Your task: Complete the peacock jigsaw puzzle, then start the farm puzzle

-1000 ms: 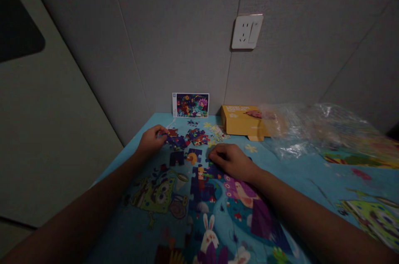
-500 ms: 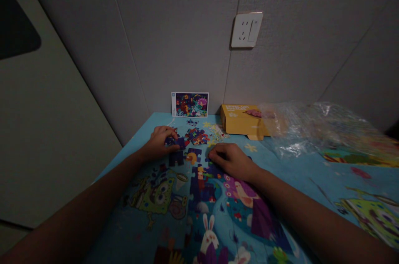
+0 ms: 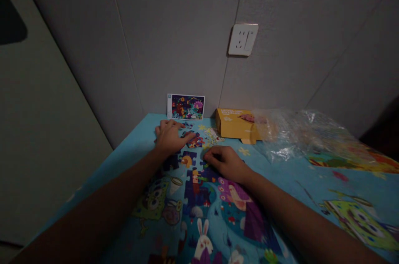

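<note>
Left hand (image 3: 171,137): fingers spread, palm down, no piece visibly gripped, though the underside is hidden. Right hand (image 3: 226,162): fingers curled toward the thumb; whether a piece is pinched cannot be told.

The blue tabletop (image 3: 124,151) carries the joined puzzle (image 3: 215,210), which runs from the near edge toward the middle; the right forearm lies close along its right side, and a sideways sweep could part its seams. Clear plastic (image 3: 283,139), toward the far right corner, overlaps the yellow box (image 3: 233,129) by the far edge; a tug on it could drag the box. The picture card (image 3: 187,107) stands upright at the far edge, near the far left corner, and a forward nudge of the left fingertips could topple it. In front, the loose pile (image 3: 196,141) lies beside the left thumb, whose movement could scatter or flip pieces. The orange-patterned piece (image 3: 188,160), between the hands, could be knocked askew by either.
</note>
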Action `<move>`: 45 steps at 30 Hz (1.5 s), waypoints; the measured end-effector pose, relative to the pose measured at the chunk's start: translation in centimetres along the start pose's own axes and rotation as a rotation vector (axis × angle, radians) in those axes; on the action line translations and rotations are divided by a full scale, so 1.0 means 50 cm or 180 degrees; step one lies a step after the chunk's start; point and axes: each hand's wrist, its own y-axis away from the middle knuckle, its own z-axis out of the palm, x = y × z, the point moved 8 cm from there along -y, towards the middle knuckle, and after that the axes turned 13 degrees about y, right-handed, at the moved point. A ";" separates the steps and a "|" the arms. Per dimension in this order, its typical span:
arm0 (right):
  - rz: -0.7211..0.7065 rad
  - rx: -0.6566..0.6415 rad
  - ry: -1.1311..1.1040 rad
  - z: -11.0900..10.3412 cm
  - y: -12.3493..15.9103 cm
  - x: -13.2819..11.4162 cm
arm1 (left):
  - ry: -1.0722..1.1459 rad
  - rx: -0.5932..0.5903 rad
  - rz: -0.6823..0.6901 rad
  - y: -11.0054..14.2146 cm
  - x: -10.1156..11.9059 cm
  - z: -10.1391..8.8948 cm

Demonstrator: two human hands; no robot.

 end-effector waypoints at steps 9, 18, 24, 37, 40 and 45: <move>0.0237 0.0083 -0.0356 0.000 0.004 0.016 | 0.0596 -0.0352 0.0168 0.010 0.018 0.000; 0.0290 0.0399 -0.0603 -0.010 0.007 0.026 | 0.1448 -0.0601 0.0545 0.063 0.110 -0.016; 0.0430 0.0419 -0.1329 -0.001 0.003 0.048 | 0.1520 0.0343 0.0101 0.042 0.051 -0.065; 0.0903 0.0907 -0.0025 -0.049 0.013 0.063 | 0.0728 -0.0368 0.1083 0.053 0.093 -0.015; 0.1374 0.0830 0.1027 -0.064 0.015 0.091 | 0.0045 -0.0480 0.0734 0.032 0.041 0.002; 0.1649 0.0903 0.1528 -0.071 0.022 0.111 | -0.0332 -0.1076 0.0846 0.038 0.033 0.055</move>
